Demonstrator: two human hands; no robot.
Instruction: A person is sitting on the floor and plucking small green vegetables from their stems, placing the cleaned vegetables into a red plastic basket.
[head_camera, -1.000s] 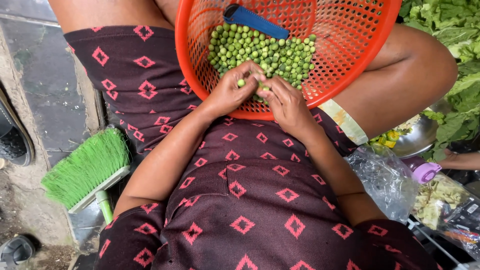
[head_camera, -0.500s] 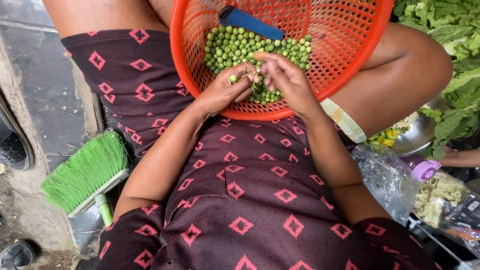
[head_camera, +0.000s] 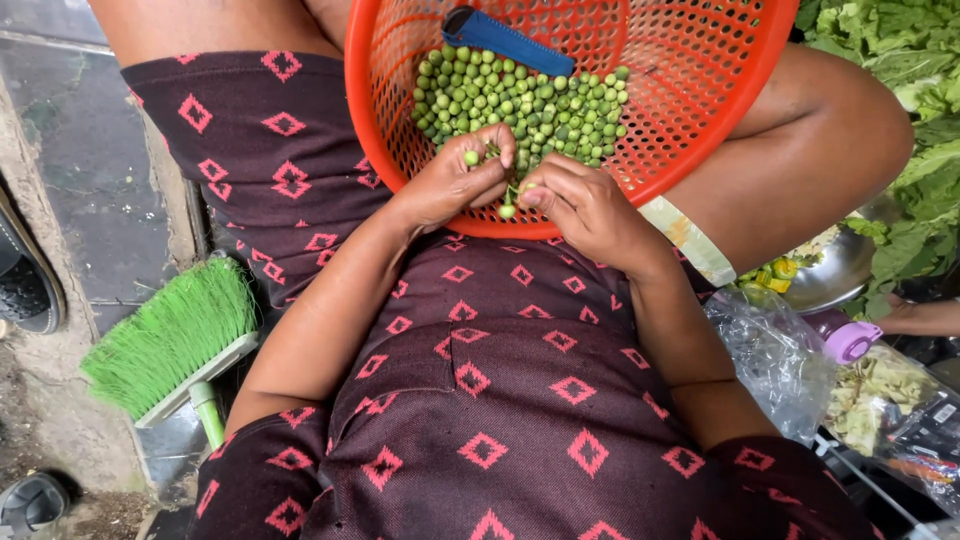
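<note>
In orange basket (head_camera: 700, 120) on lap: small green berries (head_camera: 530, 100), light, firm, roll-prone. Left hand (head_camera: 450, 185) and right hand (head_camera: 585, 205) fingertips pinching a stemmed sprig (head_camera: 503, 185); best gripped at stem.

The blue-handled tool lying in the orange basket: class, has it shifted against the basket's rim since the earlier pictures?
No. The blue-handled tool lies as before at the far side of the orange basket, just beyond the heap of green berries.

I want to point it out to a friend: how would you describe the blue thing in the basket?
Find the round orange basket on the person's lap. At its far side, above the heap of small green berries, lies a flat blue handle. It is the only blue, long thing among round green ones.
</note>
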